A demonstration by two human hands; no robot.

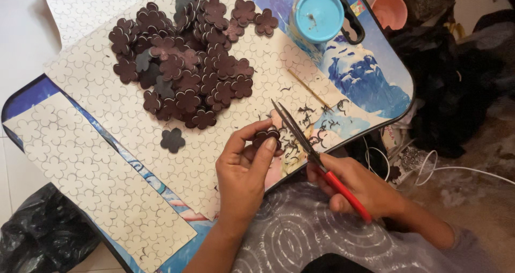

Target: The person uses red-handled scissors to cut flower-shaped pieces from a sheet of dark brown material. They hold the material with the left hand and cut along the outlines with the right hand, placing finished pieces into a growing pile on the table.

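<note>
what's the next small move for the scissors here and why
Probably bring the scissors a touch left so the blades meet the edge of the dark flower piece. The left hand pinches that piece upright between thumb and fingers, while the right hand holds the red handles with the thin blades passing just beside it. Dark trimmings already litter the tray there.

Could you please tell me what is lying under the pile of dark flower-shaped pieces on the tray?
The pile of flower pieces rests on a pale sheet outlined with flower shapes, which lies on the blue picture tray. The sheet directly beneath the pile is covered, so I cannot see it.
</note>
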